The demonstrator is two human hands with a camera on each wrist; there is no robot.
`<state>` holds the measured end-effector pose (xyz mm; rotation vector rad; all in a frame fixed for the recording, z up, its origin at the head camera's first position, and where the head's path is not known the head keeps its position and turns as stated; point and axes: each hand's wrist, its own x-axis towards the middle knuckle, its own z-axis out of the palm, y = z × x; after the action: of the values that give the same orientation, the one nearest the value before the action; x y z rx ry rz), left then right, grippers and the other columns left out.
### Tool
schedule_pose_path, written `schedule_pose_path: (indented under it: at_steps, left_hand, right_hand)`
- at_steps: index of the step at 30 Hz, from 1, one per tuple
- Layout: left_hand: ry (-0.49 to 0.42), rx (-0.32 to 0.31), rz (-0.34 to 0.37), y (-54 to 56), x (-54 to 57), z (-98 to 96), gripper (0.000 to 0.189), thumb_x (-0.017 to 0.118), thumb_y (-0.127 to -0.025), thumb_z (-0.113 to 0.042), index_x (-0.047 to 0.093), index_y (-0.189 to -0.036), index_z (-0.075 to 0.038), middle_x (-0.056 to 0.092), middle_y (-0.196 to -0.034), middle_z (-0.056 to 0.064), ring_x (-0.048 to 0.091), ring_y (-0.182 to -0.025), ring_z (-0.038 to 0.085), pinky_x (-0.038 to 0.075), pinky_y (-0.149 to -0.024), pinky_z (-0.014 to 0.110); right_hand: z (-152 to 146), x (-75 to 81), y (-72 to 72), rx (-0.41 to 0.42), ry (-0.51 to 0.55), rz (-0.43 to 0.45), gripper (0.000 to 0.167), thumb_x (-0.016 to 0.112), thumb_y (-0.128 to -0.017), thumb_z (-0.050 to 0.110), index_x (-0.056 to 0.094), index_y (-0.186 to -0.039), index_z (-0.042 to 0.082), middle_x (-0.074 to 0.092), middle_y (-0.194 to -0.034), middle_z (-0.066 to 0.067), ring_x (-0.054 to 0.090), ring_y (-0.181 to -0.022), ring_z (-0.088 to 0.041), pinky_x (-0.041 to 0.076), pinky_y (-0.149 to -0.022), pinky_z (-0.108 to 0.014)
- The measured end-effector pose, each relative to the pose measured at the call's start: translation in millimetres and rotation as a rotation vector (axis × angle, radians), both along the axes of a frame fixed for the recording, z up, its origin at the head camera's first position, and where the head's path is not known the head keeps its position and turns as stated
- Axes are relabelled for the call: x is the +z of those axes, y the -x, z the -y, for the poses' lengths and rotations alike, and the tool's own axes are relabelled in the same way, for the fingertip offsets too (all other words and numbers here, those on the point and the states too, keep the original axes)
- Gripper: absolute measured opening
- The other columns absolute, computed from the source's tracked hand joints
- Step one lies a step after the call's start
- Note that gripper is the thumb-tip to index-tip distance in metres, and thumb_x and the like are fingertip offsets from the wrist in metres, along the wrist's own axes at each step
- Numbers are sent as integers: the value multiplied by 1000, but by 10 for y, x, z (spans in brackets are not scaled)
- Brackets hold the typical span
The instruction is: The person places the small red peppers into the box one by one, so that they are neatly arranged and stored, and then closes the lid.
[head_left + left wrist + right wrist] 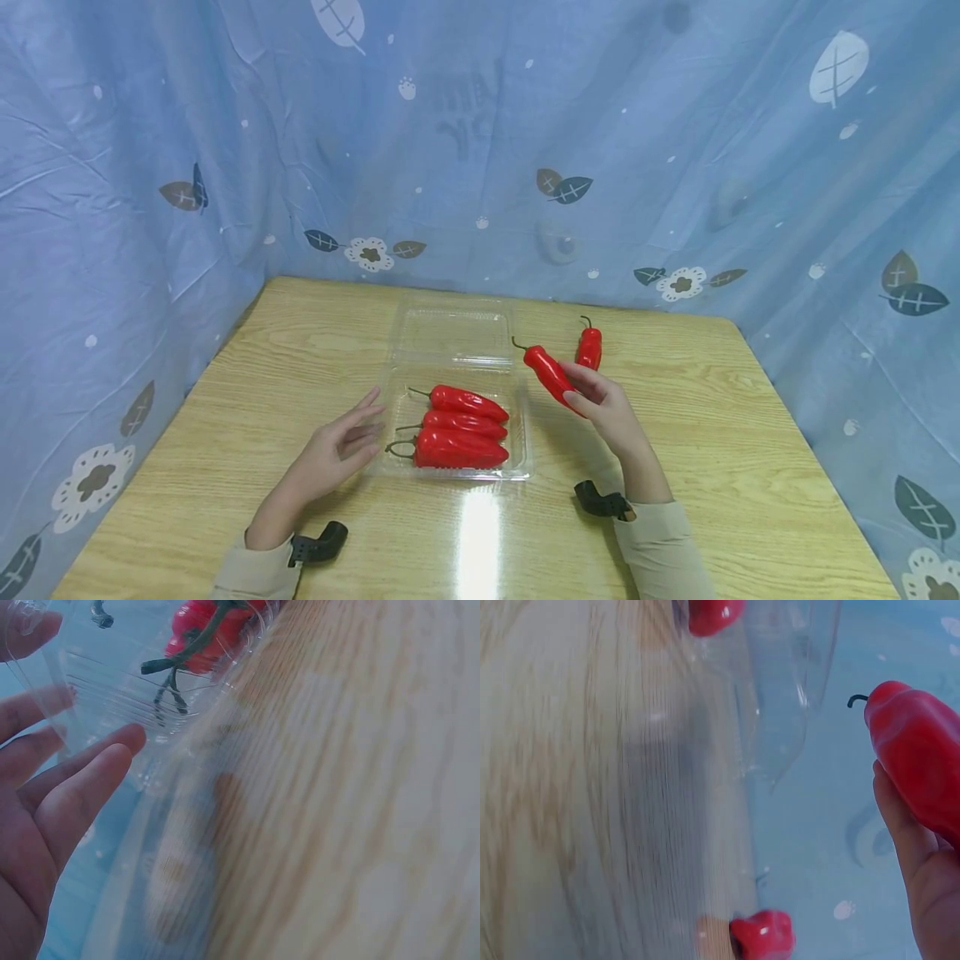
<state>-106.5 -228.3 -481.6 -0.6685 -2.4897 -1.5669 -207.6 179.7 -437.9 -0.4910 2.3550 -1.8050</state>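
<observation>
My right hand (611,410) holds a red chili pepper (550,372) by its lower end, thumb on one side and fingers on the other. The pepper is raised above the table just right of a clear plastic clamshell box (522,433), its green stem toward the upper left. Three red peppers (461,449) lie side by side in the box, stems to the left. My left hand (335,452) is at the box's left side with fingers extended and nothing gripped; whether the fingertips touch the wall I cannot tell. In the right wrist view, the held pepper (922,754) looms large.
Another red pepper (590,346) lies on the wooden table (675,417) behind my right hand. The box's transparent lid (450,333) is folded back toward the far edge. A blue patterned curtain (480,167) closes off the back and sides.
</observation>
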Motion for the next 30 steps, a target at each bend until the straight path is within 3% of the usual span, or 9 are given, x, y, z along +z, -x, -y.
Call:
schedule_pose_path:
  at_steps: [6,14,21,30]
  left_hand:
    - [6,-4,-4,6,8,0,49,61,-90,0,44,-135,8,23,-154,21,55,-116,41,53,-94,37]
    - [1,-1,11,3,-1,2,50,61,-91,-3,43,-136,7,23,-155,19,54,-118,41,52,-96,30]
    - [-2,2,17,7,-2,-1,50,61,-91,-3,43,-136,7,22,-155,20,54,-118,40,52,-96,35]
    - [-11,-3,15,11,-6,0,50,61,-91,-2,44,-136,7,22,-155,20,54,-117,40,52,-95,37]
  right_hand:
    - [125,-17,-18,72,50,-15,47,61,-90,6,49,-134,-3,52,-133,-25,57,-107,-5,52,-86,-15]
    - [296,1,-35,197,95,-45,46,58,-90,2,48,-134,-7,51,-131,-30,59,-106,-3,54,-87,-18]
    - [467,25,-2,311,116,-56,45,59,-90,2,49,-134,-5,52,-131,-28,61,-106,-11,56,-88,-23]
    - [710,32,104,447,44,-95,44,58,-90,1,51,-133,0,56,-132,-19,55,-120,-26,53,-93,-23]
